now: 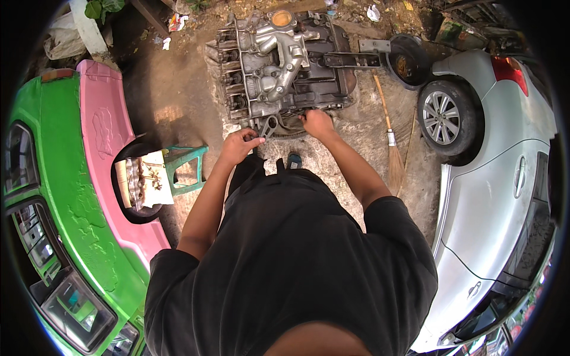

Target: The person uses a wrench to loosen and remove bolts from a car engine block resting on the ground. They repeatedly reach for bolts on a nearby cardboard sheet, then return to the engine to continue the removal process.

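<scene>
My left hand (240,145) grips a grey metal wrench (270,127) at the lower left of an engine (285,68), its ring end angled up beside the engine. My right hand (319,126) is at the engine's lower right edge with its fingers curled; whatever is in them is hidden or too small to make out. The engine has a silver manifold and darker metal parts, and rests on the stained ground just beyond my hands.
A green and pink vehicle (101,184) flanks me on the left, near a green plastic stool (183,153) and cardboard with metal parts (154,181). On the right are a silver car (499,225), a broom (395,160) and a black round pan (408,62).
</scene>
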